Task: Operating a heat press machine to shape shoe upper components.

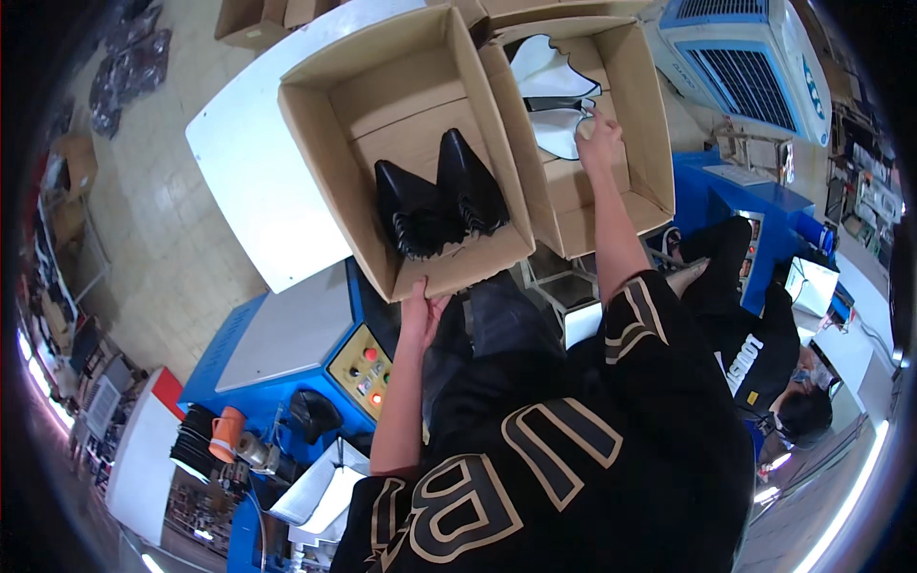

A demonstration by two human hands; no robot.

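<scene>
Near the middle, my left hand point(422, 310) holds the near rim of a cardboard box point(320, 124). Inside that box lie two stacks of black, pointed pieces point(458, 181) that look like shoe uppers, their layered edges toward me. My right hand point(600, 143) reaches into a second cardboard box point(642, 95) on the right. Its fingertips are closed at the edge of a white, black-edged piece point(556, 129). Beyond it lies a larger white piece point(544, 72) with the same dark edging and a curved outline.
A white tabletop point(253, 172) lies to the left of the boxes. Blue machines stand at the left, with a control panel point(361, 368), and at the right point(716, 191). A white-blue cooler point(745, 67) stands far right. Another person in black point(764, 353) sits at right.
</scene>
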